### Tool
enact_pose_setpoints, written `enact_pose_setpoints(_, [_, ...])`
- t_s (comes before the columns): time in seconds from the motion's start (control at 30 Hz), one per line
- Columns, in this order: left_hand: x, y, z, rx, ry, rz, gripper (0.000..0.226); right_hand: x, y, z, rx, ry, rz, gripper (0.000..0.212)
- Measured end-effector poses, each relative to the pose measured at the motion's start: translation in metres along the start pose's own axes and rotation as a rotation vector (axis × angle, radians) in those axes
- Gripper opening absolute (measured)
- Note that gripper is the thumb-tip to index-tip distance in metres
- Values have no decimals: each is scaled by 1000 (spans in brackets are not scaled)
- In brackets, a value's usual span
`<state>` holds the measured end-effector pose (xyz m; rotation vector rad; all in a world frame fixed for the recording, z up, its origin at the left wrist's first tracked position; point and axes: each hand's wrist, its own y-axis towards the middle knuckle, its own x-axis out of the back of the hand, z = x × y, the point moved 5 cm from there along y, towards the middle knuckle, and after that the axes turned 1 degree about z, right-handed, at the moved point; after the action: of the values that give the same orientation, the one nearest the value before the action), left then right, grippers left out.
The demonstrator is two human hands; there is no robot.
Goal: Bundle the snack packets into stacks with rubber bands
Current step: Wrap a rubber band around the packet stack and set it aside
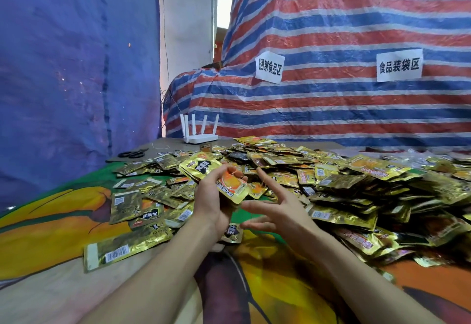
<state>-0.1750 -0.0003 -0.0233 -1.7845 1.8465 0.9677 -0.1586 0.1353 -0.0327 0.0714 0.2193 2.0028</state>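
The heap of gold snack packets (356, 183) sprawls across the far and right of the table. The held stack of packets (204, 168) is probably best squared and squeezed tight, clear of the heap, before a band goes on. The stack fans up and away from the left hand (211, 201), which grips its near end. The right hand (277, 211) is just right of it, fingers spread, holding nothing. No rubber band shows clearly.

Snack packets (331, 178): way too many to count, a whole heap. One white router (201, 138) far left, five antennas (193, 122). One pair of scissors (132, 154) left of it. Two paper signs (269, 67) far back.
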Motion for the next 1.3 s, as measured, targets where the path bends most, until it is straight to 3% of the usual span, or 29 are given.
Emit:
enact_pose_setpoints(0.13, [-4,-5,7,63,113,-34,30,-19,1,-1,98,12,40,81])
enact_pose_setpoints(0.3, [-17,-13,12,85,329,147,33,-12,-1,2,149,48,-66,81])
enact_pose_setpoints(0.4, [-20,-17,13,123,437,178,34,-11,-2,2,175,-2,-101,66])
enact_pose_setpoints(0.53, [-20,-15,9,111,442,175,33,-9,-3,4,196,-35,-111,55])
enact_pose_setpoints(0.7, [-19,-12,12,141,412,188,29,-4,-5,8,230,-75,-179,56])
enact_pose_setpoints(0.97, [-22,-15,17,196,287,239,31,1,-6,17,213,-48,-113,39])
enact_pose_setpoints(1.07, [-21,-15,19,190,310,248,34,10,-5,16,200,21,-271,22])
enact_pose_setpoints(1.17, [-24,-18,27,239,314,280,36,24,-5,11,157,15,-476,24])
enact_pose_setpoints(1.23, [-25,-19,30,261,310,296,35,24,-4,10,112,-55,-432,37])
enact_pose_setpoints(1.3, [-23,-17,28,255,280,293,34,18,-3,11,68,-79,-272,53])
